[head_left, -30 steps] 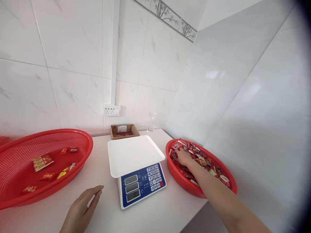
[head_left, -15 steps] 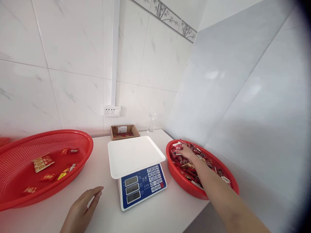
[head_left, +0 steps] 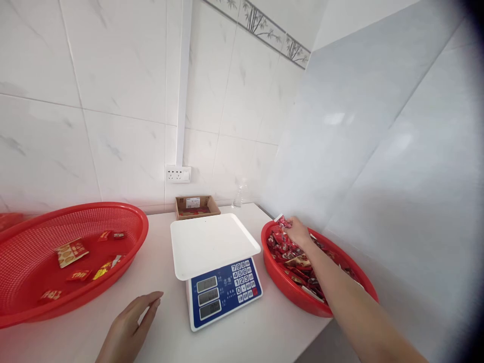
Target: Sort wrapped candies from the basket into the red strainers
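My right hand (head_left: 298, 231) reaches into the red basket (head_left: 298, 295) on the right, heaped with red snack packets (head_left: 293, 254). Its fingers are closed around a few of those packets at the basket's far rim. My left hand (head_left: 128, 330) lies flat on the white table near the front edge, fingers stretched out, holding nothing. Between the hands stands a digital scale (head_left: 223, 290) with a bare white weighing tray (head_left: 212, 243) and a blue keypad panel.
A large red mesh basket (head_left: 22, 302) on the left holds several scattered packets. A small cardboard box (head_left: 196, 205) and a clear plastic bottle (head_left: 239, 194) stand at the tiled back wall under a power socket (head_left: 178, 174). A white wall runs close along the right.
My right hand has moved from the middle of the packet pile to the basket's far rim and lifted slightly with packets in it. The left hand stays put.
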`<act>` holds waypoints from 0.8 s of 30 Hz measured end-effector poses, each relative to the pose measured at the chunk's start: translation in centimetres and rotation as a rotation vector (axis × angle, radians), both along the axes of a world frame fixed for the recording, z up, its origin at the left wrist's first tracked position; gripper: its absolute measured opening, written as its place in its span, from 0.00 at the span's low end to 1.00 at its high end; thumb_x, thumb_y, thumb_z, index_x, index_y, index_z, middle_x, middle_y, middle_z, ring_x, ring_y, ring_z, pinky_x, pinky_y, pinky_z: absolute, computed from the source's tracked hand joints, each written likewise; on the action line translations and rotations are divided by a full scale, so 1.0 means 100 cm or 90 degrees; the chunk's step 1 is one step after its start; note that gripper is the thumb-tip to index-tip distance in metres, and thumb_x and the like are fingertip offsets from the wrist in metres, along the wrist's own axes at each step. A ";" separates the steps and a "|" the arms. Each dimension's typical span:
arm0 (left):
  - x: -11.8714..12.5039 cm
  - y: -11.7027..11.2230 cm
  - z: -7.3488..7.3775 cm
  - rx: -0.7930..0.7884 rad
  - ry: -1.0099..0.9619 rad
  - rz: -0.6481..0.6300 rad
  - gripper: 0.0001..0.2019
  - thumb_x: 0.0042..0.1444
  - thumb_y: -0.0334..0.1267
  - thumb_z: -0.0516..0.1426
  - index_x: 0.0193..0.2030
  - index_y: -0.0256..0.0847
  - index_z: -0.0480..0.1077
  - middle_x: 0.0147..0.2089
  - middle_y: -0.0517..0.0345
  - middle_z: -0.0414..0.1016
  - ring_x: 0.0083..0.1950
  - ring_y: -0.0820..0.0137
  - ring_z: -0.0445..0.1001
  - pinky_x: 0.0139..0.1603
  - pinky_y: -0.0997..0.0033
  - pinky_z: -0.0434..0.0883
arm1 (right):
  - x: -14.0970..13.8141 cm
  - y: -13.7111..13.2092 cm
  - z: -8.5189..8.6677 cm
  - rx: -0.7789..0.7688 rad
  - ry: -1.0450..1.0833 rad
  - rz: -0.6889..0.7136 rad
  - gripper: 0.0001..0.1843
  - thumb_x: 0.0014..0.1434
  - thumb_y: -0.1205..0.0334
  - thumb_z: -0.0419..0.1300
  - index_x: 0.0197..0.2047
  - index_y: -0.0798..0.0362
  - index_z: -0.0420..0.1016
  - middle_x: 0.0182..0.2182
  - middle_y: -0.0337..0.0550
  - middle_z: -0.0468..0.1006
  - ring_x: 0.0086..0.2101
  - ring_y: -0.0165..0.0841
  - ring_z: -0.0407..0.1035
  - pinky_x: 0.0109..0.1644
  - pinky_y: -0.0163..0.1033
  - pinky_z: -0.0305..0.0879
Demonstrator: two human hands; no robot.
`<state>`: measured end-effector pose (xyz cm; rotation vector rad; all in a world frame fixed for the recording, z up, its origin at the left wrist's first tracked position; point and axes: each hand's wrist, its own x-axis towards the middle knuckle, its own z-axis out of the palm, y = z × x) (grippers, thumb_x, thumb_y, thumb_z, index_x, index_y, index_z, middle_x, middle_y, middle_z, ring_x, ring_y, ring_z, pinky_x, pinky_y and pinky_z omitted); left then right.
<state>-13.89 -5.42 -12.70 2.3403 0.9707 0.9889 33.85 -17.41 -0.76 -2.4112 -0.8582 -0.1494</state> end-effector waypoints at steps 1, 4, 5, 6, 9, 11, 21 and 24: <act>0.000 0.000 -0.001 0.001 0.000 -0.002 0.12 0.56 0.47 0.51 0.40 0.48 0.72 0.39 0.61 0.78 0.39 0.70 0.77 0.36 0.79 0.74 | -0.004 0.004 0.007 0.043 0.014 0.000 0.11 0.48 0.65 0.58 0.37 0.53 0.65 0.34 0.46 0.75 0.37 0.38 0.70 0.42 0.42 0.62; 0.000 0.001 -0.002 0.007 -0.002 -0.010 0.12 0.55 0.47 0.51 0.40 0.48 0.72 0.39 0.62 0.78 0.39 0.70 0.77 0.36 0.79 0.74 | -0.028 0.021 0.021 0.181 0.115 0.052 0.13 0.49 0.61 0.58 0.39 0.50 0.62 0.37 0.42 0.75 0.38 0.36 0.70 0.42 0.41 0.65; 0.000 0.001 -0.002 0.010 -0.004 -0.010 0.12 0.55 0.47 0.51 0.40 0.48 0.72 0.39 0.62 0.78 0.39 0.70 0.77 0.36 0.79 0.74 | -0.038 0.028 0.022 0.221 0.165 0.085 0.14 0.49 0.60 0.58 0.40 0.49 0.61 0.37 0.41 0.75 0.38 0.34 0.71 0.42 0.40 0.66; 0.000 0.002 -0.002 0.011 -0.006 -0.008 0.12 0.55 0.47 0.51 0.40 0.48 0.72 0.39 0.62 0.78 0.38 0.70 0.77 0.36 0.79 0.74 | -0.048 0.035 0.022 0.249 0.218 0.123 0.14 0.49 0.60 0.58 0.40 0.49 0.61 0.38 0.41 0.76 0.37 0.33 0.71 0.41 0.38 0.68; 0.001 0.002 -0.001 0.005 -0.014 0.004 0.12 0.55 0.47 0.52 0.39 0.48 0.73 0.38 0.62 0.78 0.38 0.70 0.77 0.34 0.80 0.74 | -0.078 0.053 0.015 0.257 0.352 0.215 0.13 0.49 0.63 0.60 0.39 0.50 0.63 0.36 0.40 0.77 0.35 0.30 0.73 0.38 0.35 0.70; 0.001 0.001 0.000 0.000 -0.018 0.009 0.12 0.55 0.47 0.51 0.39 0.48 0.73 0.38 0.61 0.78 0.38 0.70 0.77 0.32 0.80 0.74 | -0.093 0.061 0.006 0.236 0.415 0.240 0.11 0.48 0.66 0.61 0.36 0.51 0.64 0.32 0.39 0.76 0.32 0.28 0.73 0.36 0.35 0.71; 0.002 -0.004 0.004 -0.023 -0.010 -0.003 0.13 0.57 0.46 0.50 0.40 0.47 0.72 0.39 0.59 0.78 0.39 0.69 0.77 0.35 0.77 0.74 | -0.135 0.077 -0.021 0.121 0.501 0.281 0.09 0.49 0.66 0.62 0.35 0.53 0.68 0.24 0.36 0.74 0.23 0.25 0.69 0.27 0.31 0.68; 0.002 -0.005 0.007 -0.040 -0.007 -0.002 0.13 0.58 0.45 0.49 0.41 0.46 0.72 0.39 0.59 0.78 0.39 0.69 0.76 0.34 0.77 0.74 | -0.149 0.079 -0.021 0.051 0.505 0.389 0.13 0.53 0.60 0.59 0.42 0.52 0.69 0.32 0.41 0.77 0.28 0.27 0.71 0.29 0.32 0.67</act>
